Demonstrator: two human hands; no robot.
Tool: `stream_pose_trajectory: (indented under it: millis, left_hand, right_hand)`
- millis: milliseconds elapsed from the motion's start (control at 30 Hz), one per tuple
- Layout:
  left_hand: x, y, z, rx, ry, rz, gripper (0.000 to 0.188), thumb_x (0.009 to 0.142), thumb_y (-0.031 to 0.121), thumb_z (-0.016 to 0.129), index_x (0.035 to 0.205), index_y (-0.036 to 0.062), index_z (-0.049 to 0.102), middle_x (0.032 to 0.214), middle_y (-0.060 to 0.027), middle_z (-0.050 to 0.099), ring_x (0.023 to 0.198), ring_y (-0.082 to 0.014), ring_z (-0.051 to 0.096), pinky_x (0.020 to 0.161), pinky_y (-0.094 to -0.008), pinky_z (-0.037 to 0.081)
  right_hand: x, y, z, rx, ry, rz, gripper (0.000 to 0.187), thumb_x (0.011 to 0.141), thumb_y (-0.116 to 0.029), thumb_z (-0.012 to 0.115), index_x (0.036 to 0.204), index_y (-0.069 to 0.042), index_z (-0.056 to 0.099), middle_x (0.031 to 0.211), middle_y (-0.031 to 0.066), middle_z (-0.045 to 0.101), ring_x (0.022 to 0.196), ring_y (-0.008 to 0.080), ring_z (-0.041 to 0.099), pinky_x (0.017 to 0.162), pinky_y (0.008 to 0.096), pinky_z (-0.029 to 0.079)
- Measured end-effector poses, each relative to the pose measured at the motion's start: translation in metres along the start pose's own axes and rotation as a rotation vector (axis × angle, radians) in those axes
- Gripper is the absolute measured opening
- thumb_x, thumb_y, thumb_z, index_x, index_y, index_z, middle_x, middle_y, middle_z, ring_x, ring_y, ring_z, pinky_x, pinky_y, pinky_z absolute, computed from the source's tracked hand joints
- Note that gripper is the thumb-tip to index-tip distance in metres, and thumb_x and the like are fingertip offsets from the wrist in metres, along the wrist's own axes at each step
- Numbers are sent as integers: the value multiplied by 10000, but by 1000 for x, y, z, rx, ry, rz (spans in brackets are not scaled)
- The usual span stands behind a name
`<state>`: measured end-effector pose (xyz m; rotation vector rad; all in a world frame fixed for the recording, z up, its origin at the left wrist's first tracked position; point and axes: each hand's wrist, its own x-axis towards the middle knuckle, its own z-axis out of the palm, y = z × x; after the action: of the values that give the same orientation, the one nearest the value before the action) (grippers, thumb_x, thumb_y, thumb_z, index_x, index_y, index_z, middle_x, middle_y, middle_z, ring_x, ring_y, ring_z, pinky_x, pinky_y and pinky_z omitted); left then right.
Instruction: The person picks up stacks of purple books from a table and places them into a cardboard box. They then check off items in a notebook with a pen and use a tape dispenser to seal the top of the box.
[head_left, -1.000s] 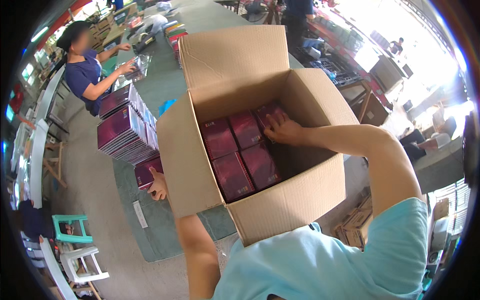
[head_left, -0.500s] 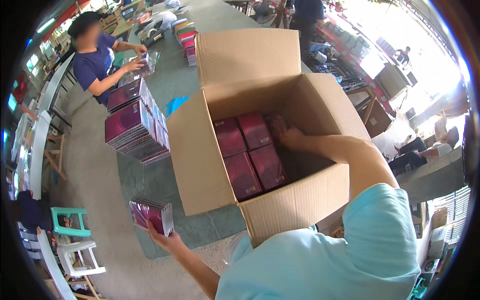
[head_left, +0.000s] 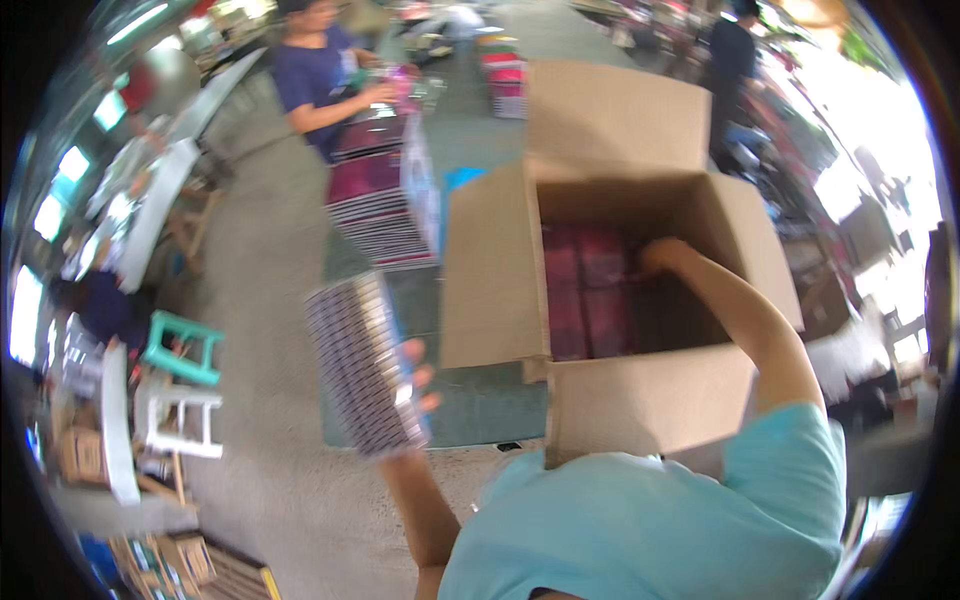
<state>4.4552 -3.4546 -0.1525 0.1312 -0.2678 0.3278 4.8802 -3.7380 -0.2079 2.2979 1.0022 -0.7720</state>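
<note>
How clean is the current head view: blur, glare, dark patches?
Head view: smearing, probably from motion, softens the held notebook stack and the notebooks inside the carton; white glare washes out the upper right; the carton's interior is shadowed; black rings the rim.

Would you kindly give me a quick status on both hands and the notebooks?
Left hand holding notebook bundle, outside carton. Right hand inside carton, beside maroon notebooks, grip unclear. Left flap folded outward between the hands.
</note>
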Motion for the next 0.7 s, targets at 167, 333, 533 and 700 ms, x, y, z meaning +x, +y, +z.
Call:
stream_pose_trajectory:
  millis: [167,333,533,700]
  left_hand:
    - [59,-33,0,87,39,-81,560,944,278,553,1429,50,390,1385,-250,435,1129,-357,562,846,-488,528]
    - [113,-85,65,644,354,29,455,1038,360,386,1358,49,475,1317,-117,565,1186,-249,573,957,-437,516]
    - [160,-154,75,624,92,-507,612,1009,412,462,1485,63,304,1436,-145,449,1292,-263,491,1007,-404,479]
    - [140,-146,92,1424,24,-5,923,864,623,570,1540,112,204,1583,-161,200,1406,-346,308,1056,-464,363]
  right_hand:
    - [-168,-31,-120,318,600,83,662,836,-425,688,1351,-46,513,1167,216,642,1152,371,584,961,432,483]
    - [-285,-80,-141,-12,1241,-579,738,759,-321,732,1409,-109,454,1422,143,476,1365,397,372,1065,516,388]
    - [-246,-36,-98,261,1168,-444,779,561,-166,839,1245,-3,503,1176,201,603,1113,346,603,959,404,503]
    - [-167,12,-19,20,1018,-160,826,587,-198,860,1265,10,438,1361,222,481,1223,381,530,982,465,486]
